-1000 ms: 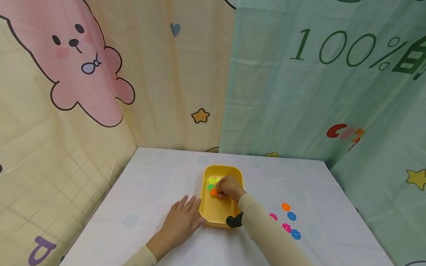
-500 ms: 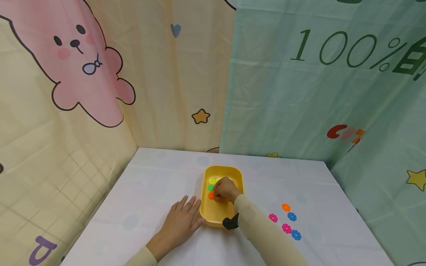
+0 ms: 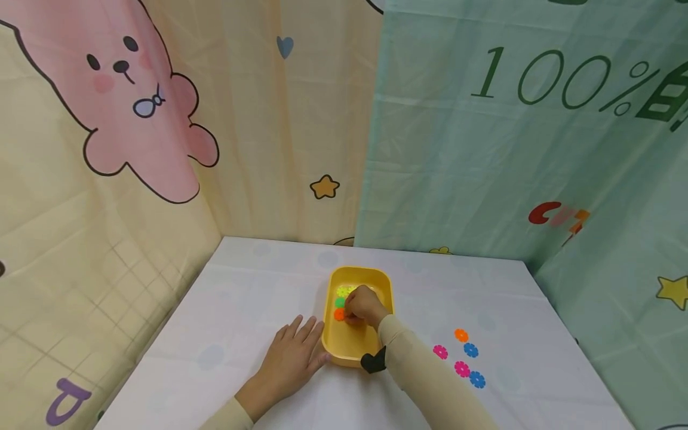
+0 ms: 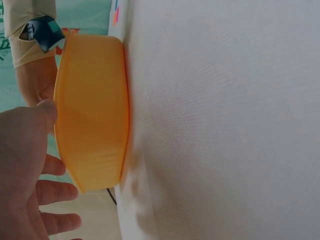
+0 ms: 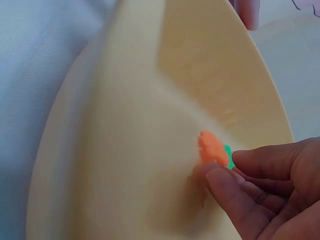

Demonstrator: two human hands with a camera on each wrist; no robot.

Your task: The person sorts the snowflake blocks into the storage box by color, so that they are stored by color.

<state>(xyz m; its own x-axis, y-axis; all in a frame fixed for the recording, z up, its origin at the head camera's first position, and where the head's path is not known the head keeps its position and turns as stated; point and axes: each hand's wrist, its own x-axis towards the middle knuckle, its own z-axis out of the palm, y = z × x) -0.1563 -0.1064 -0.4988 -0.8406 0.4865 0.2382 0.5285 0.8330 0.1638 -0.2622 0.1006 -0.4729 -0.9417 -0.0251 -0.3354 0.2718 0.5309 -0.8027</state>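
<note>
My left hand (image 3: 292, 357) lies with its fingers spread beside the yellow tray (image 3: 344, 355). Its thumb touches the tray's near-left rim; in the left wrist view the thumb (image 4: 47, 111) is on the rim. My right hand (image 3: 365, 304) reaches into the tray with curled fingers. In the right wrist view, thumb and index finger pinch the edge of an orange flower-shaped piece (image 5: 212, 147) low over the tray floor. A green piece (image 3: 340, 303) lies just beyond it, with yellow flower pieces (image 3: 343, 291) farther back. The right hand partly hides these.
On the white table (image 3: 242, 298), right of the tray, lie an orange flower piece (image 3: 461, 335), two pink ones (image 3: 440, 352) and two blue ones (image 3: 477, 379). Printed curtains (image 3: 457, 179) stand behind and beside the table. A black device (image 3: 374, 360) hangs at the right wrist.
My right hand has shifted slightly toward the near left inside the tray. The orange piece has moved left, in line with the green one. My left hand stays in place.
</note>
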